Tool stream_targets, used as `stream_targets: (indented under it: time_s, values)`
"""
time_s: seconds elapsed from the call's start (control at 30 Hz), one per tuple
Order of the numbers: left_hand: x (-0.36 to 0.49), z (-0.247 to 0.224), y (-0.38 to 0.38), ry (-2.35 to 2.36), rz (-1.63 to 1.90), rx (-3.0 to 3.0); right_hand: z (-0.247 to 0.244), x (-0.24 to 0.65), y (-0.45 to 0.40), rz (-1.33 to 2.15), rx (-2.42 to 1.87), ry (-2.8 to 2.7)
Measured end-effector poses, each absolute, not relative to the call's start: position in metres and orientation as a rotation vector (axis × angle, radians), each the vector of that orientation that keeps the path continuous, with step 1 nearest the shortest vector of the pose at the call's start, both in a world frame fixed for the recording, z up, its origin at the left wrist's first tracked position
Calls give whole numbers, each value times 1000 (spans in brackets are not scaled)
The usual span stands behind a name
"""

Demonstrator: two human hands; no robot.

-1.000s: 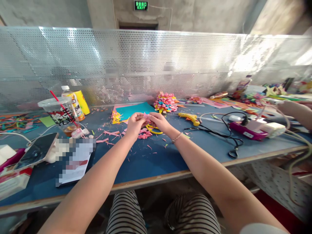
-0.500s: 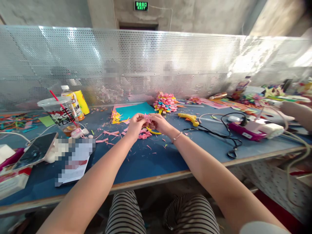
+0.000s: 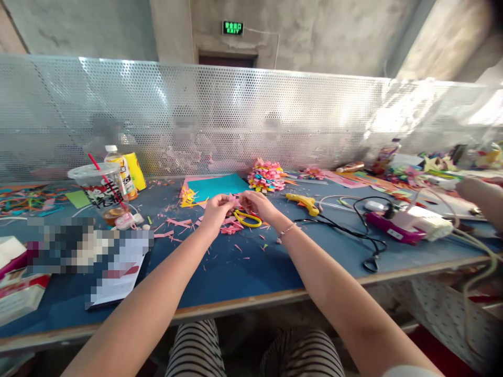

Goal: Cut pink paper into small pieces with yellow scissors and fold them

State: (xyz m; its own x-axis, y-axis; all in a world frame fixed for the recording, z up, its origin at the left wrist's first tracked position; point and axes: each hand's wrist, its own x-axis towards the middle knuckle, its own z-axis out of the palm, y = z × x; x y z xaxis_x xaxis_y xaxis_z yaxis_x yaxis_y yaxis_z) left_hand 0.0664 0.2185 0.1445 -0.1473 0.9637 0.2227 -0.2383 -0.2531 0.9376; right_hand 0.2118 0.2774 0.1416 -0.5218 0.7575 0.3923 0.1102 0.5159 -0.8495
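A small folded piece of pink paper (image 3: pixel 234 200) is pinched in the fingertips of my left hand (image 3: pixel 216 210). My right hand (image 3: pixel 259 205) meets it from the other side, its fingers curled closed against the paper's right edge. Just below the hands lie scissors with yellow handles (image 3: pixel 251 222), their blades hidden. Beside them is a small heap of pink paper pieces (image 3: pixel 231 226). Behind my hands a teal sheet (image 3: pixel 216 186) rests on the table, with yellow paper pieces (image 3: pixel 189 197) at its left.
A ball of folded colourful paper (image 3: pixel 266 175) stands behind my right hand. To the right are a yellow glue gun (image 3: pixel 302 202), black cables and a purple power strip (image 3: pixel 396 228). On the left stand a plastic cup (image 3: pixel 100 191), a bottle and a tablet (image 3: pixel 121 272). A co-worker's arm (image 3: pixel 481 196) reaches in at far right.
The view has tilted up slightly. My hands have parted a little around the pink paper, and more of the scissors' yellow handles shows beneath them.
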Motion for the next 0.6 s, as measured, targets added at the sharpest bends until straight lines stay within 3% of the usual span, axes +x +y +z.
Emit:
stream_targets:
  time_s: [0.13, 0.2, 0.47, 0.6]
  values:
    - [62, 143, 225, 993, 1703, 1054, 135, 218, 286, 245, -1238, -2319]
    - [61, 143, 226, 990, 1716, 1021, 130, 216, 288, 72, -1457, -2474]
    - [61, 146, 226, 891, 1734, 821, 127, 218, 298, 96, -1746, -2508]
    - [56, 146, 228, 809, 1764, 740, 131, 221, 297, 452, -1577, -2218]
